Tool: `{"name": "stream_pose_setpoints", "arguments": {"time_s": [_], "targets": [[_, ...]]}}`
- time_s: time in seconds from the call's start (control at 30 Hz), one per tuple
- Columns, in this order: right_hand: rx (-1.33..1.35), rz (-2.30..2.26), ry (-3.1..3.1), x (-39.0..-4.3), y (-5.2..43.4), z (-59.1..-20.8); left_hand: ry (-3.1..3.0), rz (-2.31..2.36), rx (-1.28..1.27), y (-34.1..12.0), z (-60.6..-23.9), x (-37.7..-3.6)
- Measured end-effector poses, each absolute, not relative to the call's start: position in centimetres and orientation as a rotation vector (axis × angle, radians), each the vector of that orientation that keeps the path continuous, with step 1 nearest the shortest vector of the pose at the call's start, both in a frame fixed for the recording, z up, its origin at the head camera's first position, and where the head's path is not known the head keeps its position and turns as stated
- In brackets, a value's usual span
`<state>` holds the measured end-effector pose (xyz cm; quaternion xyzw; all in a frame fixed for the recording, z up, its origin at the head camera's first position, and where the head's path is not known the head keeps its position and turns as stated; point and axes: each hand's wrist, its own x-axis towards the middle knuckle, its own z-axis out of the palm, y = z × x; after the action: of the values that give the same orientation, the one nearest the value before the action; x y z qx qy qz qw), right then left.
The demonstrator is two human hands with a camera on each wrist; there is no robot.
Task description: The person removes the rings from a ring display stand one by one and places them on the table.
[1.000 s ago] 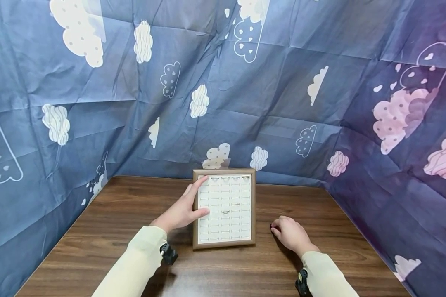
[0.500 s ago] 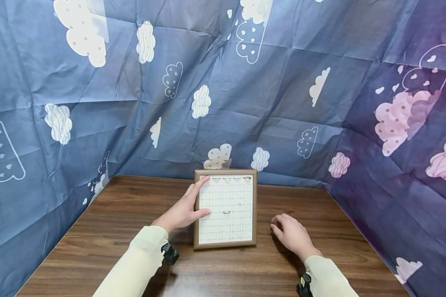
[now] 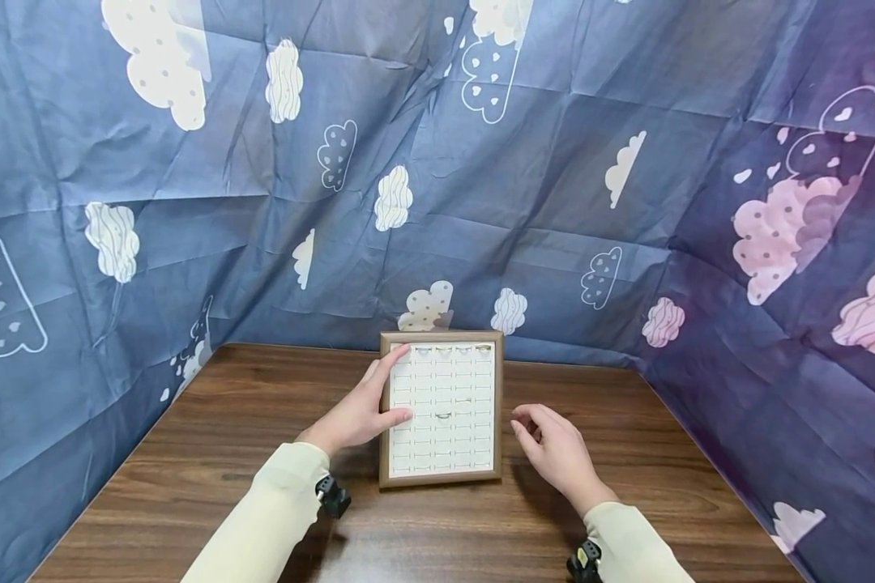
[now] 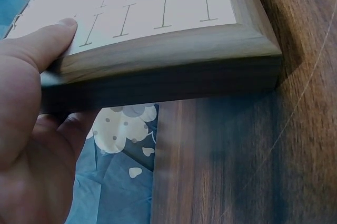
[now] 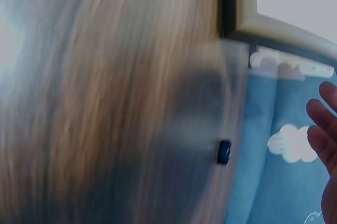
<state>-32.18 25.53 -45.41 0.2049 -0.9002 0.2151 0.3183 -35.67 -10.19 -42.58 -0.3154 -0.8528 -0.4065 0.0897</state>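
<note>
My left hand (image 3: 353, 413) grips the left side of a wood-framed ring display board (image 3: 496, 441); the left wrist view shows the thumb on its white slotted front and the fingers behind. Several thin rings sit in the top row, and one ring (image 3: 443, 416) sits near the middle. My right hand (image 3: 560, 457) hovers just right of the board, fingers loosely bent, thumb close to the forefinger. I see nothing held between them. A small dark object (image 5: 224, 152) appears to lie on the table near that hand; its kind is unclear, and the head view hides it.
The brown wooden table (image 3: 262, 405) reaches back to a dark blue cloth (image 3: 335, 267) printed with clouds. This cloth also hangs along the left and right sides. Small black cameras are worn on both wrists.
My right hand has moved left and slightly away from me, from beside a small dark thing on the table towards the board. The left hand and the board have kept their place.
</note>
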Motion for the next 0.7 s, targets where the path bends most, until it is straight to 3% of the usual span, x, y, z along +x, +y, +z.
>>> {"name": "stream_pose_setpoints", "arguments": {"time_s": [0.7], "targets": [[0.757,0.655,-2.170,-31.6,20.3,-44.4,-2.539,-1.208,-0.940,-10.2,-42.6,-35.6]]}}
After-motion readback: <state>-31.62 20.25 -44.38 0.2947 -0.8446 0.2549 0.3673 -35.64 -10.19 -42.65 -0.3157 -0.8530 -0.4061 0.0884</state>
